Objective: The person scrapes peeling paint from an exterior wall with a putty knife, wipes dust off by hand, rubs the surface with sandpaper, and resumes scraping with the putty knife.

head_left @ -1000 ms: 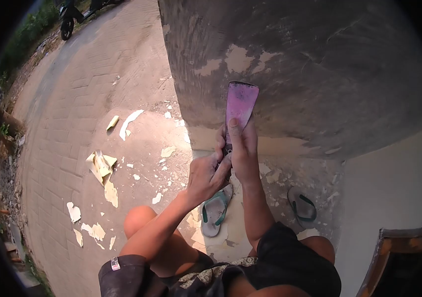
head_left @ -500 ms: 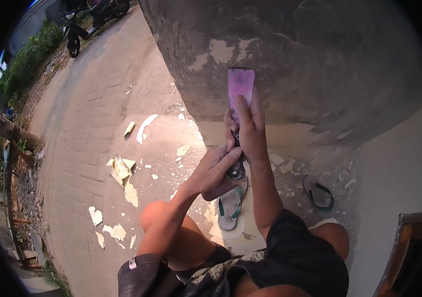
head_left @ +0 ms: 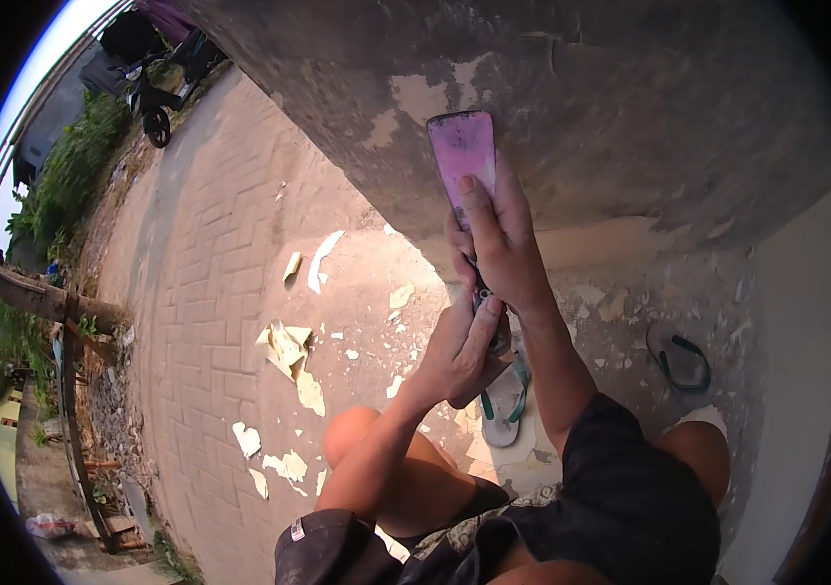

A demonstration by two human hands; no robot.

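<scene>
A long flat scraper with a dusty purple face and a dark handle points up at the wall. My right hand is closed around its middle, thumb lying along the purple face. Below it, my left hand is wrapped round the dark handle, which is partly hidden by my fingers. The blade end is in front of the dark grey wall, close to a pale patch of bared surface. Whether the blade touches the wall, I cannot tell.
Peeled paint flakes litter the paved ground. Beneath my hands is a flip-flop with green straps; another flip-flop lies to the right. A pale wall borders the right side. A motorbike stands far left.
My view has turned, shifting the ground and flip-flops rightward. The scraper's blade end leans slightly more to the left. Both hands keep their hold on it.
</scene>
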